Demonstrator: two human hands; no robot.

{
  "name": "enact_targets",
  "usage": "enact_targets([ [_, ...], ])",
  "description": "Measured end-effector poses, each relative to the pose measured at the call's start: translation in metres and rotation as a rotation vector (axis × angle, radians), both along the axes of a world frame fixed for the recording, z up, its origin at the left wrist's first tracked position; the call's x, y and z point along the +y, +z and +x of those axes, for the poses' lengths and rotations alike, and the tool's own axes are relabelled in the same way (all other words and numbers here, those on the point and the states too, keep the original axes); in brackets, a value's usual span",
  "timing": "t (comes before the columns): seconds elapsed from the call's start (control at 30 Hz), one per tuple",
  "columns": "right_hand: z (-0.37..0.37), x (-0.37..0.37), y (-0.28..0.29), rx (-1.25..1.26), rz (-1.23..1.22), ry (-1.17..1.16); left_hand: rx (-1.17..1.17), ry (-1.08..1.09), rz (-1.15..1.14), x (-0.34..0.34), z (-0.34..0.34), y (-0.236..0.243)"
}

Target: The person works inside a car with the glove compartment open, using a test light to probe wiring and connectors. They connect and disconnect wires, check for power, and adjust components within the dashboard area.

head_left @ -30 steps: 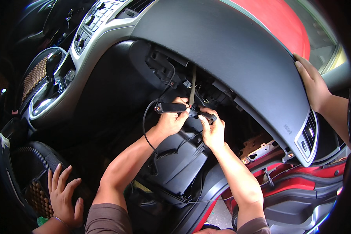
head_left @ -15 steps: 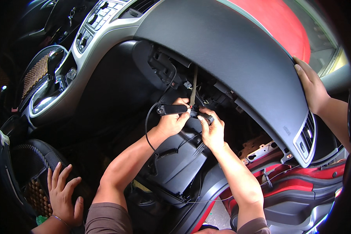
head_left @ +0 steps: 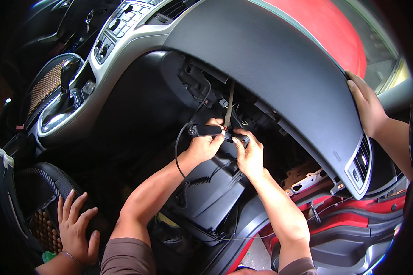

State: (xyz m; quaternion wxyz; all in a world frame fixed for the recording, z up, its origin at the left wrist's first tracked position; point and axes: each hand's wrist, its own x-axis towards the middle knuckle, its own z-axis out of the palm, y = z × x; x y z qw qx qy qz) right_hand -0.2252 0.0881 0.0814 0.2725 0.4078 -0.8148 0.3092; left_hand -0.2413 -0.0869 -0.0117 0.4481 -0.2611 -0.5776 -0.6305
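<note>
Matt grained plastic dash panel, glossy chrome console trim, woven bead seat cover

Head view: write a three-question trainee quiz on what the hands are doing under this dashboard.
1. True or false: both of the person's hands meet at a small black device under the grey dashboard panel.
2. Which best describes the left hand? A) flat on the seat, B) gripping the black device, C) on the gear lever.
3. Fill in: another person's hand rests on the dashboard panel's ____ edge, near the side vent.

Key
1. True; the right hand pinches its end beside the left.
2. B; the hand on the beaded seat cover is a different person's hand.
3. Right.
</note>
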Motion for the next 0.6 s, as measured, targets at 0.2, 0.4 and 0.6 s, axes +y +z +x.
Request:
enact_targets([
  [0.2,0.0006,0.0013,0.0001,-0.123,-0.04,-0.041,-0.023,-0.013,0.018,0.0003,0.0024,0.003],
  [0.4,0.0027,0.0034,0.0045,-0.122,-0.029,-0.013,-0.032,-0.031,0.015,0.0009,0.0034,0.0023],
  [0.6,0.0076,0.0026,0.0071,-0.179,-0.072,-0.023,0.03,0.017,0.019,0.0021,-0.0012,-0.0005],
])
